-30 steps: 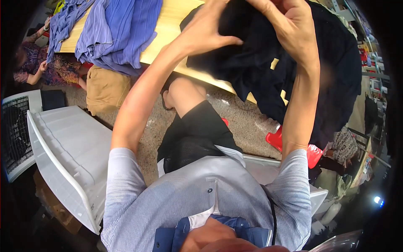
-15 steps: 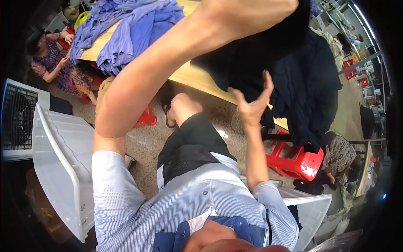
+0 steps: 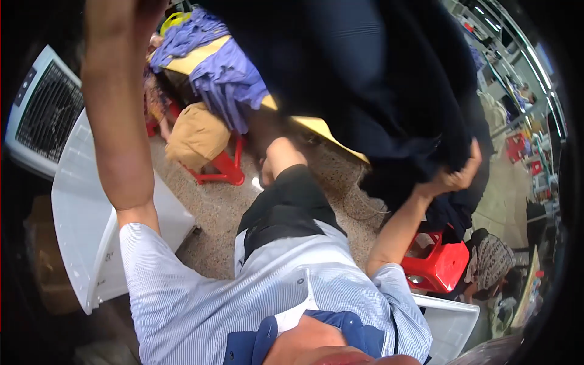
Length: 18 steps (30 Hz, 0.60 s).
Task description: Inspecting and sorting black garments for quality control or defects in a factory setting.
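A large dark navy cloth [image 3: 365, 73], apparently a garment, is spread in the air over the table [image 3: 322, 129] and fills the upper middle. My right hand [image 3: 457, 173] is closed on its lower right edge, with the fingers curled into the fabric. Far up on the left my left arm is raised, and my left hand [image 3: 149, 15] is cut off by the upper edge. Its fingers are out of sight, so what it holds does not show. More dark fabric hangs off the table behind my right hand.
Blue-violet garments [image 3: 228, 73] lie on the table at left. A red stool [image 3: 228, 164] bears tan cloth [image 3: 198, 135]; another red stool [image 3: 441, 261] stands right. A white plastic bin [image 3: 85, 201] and an air cooler [image 3: 52, 100] are left. A person [image 3: 491, 258] is at right.
My left arm has swung from across the table to the far left, raised. My right hand, open before, has moved right and closed on the dark cloth, which now spreads wider.
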{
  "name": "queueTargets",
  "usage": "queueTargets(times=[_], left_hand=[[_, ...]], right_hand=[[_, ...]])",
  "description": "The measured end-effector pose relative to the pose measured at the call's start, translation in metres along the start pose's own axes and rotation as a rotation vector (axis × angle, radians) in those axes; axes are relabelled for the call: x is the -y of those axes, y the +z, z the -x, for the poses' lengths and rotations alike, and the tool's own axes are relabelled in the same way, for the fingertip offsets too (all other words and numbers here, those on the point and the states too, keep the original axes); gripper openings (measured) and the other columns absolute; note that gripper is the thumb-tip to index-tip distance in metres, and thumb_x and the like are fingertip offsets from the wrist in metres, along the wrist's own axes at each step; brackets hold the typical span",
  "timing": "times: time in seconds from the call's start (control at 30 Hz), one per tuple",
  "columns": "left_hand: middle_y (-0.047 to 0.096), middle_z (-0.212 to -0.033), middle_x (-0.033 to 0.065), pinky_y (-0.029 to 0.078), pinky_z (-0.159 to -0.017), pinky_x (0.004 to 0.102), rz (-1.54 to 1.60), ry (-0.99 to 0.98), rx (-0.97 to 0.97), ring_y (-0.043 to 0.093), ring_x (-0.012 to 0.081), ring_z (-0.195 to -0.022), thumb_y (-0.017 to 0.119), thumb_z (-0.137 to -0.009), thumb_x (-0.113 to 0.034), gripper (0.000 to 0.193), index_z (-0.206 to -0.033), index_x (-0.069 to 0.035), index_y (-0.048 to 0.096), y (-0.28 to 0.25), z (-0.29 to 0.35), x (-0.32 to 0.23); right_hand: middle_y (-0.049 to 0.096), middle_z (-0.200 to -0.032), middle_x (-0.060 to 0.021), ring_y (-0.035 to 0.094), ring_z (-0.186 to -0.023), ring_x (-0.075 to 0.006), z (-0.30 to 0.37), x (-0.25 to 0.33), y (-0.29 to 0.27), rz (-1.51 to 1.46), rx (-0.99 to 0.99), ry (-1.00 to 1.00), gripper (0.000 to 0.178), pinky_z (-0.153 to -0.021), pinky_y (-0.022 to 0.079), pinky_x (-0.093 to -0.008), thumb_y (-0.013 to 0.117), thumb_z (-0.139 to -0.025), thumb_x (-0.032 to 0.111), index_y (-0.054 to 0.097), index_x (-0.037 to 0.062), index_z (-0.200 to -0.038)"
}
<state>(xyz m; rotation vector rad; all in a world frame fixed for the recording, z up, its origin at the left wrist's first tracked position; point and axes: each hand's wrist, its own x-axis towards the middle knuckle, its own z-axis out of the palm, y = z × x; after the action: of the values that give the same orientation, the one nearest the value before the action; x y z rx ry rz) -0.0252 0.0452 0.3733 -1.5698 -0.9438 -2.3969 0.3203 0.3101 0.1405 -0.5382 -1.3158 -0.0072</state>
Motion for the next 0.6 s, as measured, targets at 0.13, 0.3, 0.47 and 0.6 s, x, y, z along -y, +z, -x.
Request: queueTargets(times=[0.13, 0.3, 0.47, 0.6], left_hand=[[0.072, -0.095, 0.0012, 0.056, -0.071, 0.0254, -0.401, -0.285, -0.123, 0.067, 0.0094, -0.078, 0.055, -0.1, 0.0, 0.018, -0.099, -0.006, 0.072, -0.15, 0.093, 0.021], [0.077, -0.091, 0.0118, 0.056, -0.081, 0.0354, -1.304, -0.792, -0.05, 0.07, 0.0199, -0.086, 0.07, -0.083, -0.001, 0.027, -0.108, 0.001, 0.079, -0.284, 0.361, 0.137], [0.077, -0.092, 0.0054, 0.055, -0.076, 0.0345, -1.088, -1.248, -0.127, 0.069, 0.0136, -0.083, 0.088, -0.087, -0.008, 0.014, -0.092, -0.002, 0.076, -0.327, 0.563, 0.139], [0.075, -0.097, 0.0019, 0.054, -0.072, 0.0294, -0.615, -1.181, -0.485, 0.068, 0.0106, -0.083, 0.078, -0.097, -0.003, 0.01, -0.105, -0.001, 0.071, -0.314, 0.506, 0.135]], right_hand=[[0.08, -0.109, -0.0132, 0.078, -0.1, -0.029, 0.001, 0.05, 0.004, -0.051, 0.328, -0.205, 0.039, -0.094, 0.06, -0.038, 0.09, -0.08, 0.01, 0.079, -0.001, -0.116], [0.076, -0.111, -0.0187, 0.075, -0.096, -0.0387, 0.172, 0.016, 0.017, -0.066, 1.156, -0.046, 0.059, -0.087, 0.061, -0.0437, 0.066, -0.07, -0.008, 0.074, 0.0033, -0.127], [0.071, -0.113, -0.0217, 0.071, -0.11, -0.0442, 0.286, 0.0, -0.001, -0.284, 1.362, 0.267, 0.051, -0.094, 0.057, -0.048, 0.063, -0.074, -0.009, 0.074, 0.0023, -0.123], [0.07, -0.102, -0.0223, 0.072, -0.102, -0.0416, 0.238, 0.005, 0.006, -0.153, 1.293, 0.174, 0.049, -0.091, 0.057, -0.041, 0.052, -0.075, -0.013, 0.071, -0.0012, -0.119]])
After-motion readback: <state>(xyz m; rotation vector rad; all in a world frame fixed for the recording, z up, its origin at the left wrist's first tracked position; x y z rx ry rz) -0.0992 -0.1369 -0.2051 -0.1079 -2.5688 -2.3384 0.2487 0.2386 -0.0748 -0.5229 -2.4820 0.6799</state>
